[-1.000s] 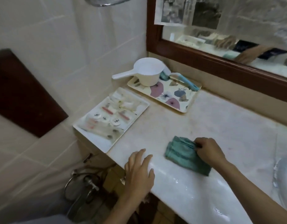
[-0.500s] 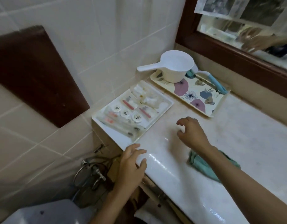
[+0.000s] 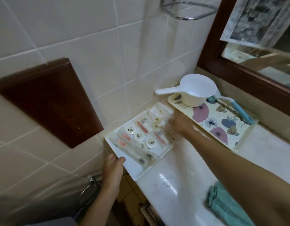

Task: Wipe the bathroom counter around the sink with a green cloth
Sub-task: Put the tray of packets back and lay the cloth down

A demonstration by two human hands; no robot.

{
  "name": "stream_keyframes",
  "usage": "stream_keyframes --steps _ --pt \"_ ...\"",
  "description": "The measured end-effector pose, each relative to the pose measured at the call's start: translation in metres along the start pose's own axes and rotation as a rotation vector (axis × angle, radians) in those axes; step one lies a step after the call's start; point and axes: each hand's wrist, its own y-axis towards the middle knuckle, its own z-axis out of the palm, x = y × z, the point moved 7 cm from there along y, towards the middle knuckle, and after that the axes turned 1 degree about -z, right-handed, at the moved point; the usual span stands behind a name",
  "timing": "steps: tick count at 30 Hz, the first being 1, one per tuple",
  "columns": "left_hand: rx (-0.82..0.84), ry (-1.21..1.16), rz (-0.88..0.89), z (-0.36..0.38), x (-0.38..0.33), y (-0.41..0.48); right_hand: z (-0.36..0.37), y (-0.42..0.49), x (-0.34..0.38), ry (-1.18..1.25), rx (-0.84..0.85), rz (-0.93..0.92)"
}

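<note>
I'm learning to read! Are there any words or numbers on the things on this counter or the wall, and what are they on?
Nothing here can be read.
round lids on the white tray: a dark mark on each, too small to read.
packets with red strips on that tray: blurred, no readable print.
paper hanging over the mirror: grey print, too blurred to read.

Two hands [image 3: 112,170] [image 3: 180,123], one white tray [image 3: 132,167], one floral tray [image 3: 237,146], one dipper [image 3: 196,93], one green cloth [image 3: 222,204]
</note>
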Motion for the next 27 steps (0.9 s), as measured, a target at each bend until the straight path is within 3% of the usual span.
stream_keyframes --steps 5,14,18,27 --pt "0.013 -0.052 -0.038 0.002 -0.005 -0.007 0.003 -0.002 -0.006 -0.054 -0.032 0.051" --pt "0.046 -0.097 -0.08 -0.003 -0.003 -0.036 0.01 -0.071 -0.048 0.269 -0.107 0.24" --pt "0.051 -0.079 -0.044 -0.003 0.004 -0.049 0.006 -0.136 -0.074 0.439 -0.173 0.417" --pt "0.266 0.09 0.066 0.061 0.033 -0.121 -0.037 -0.352 -0.154 0.596 -0.485 0.756"
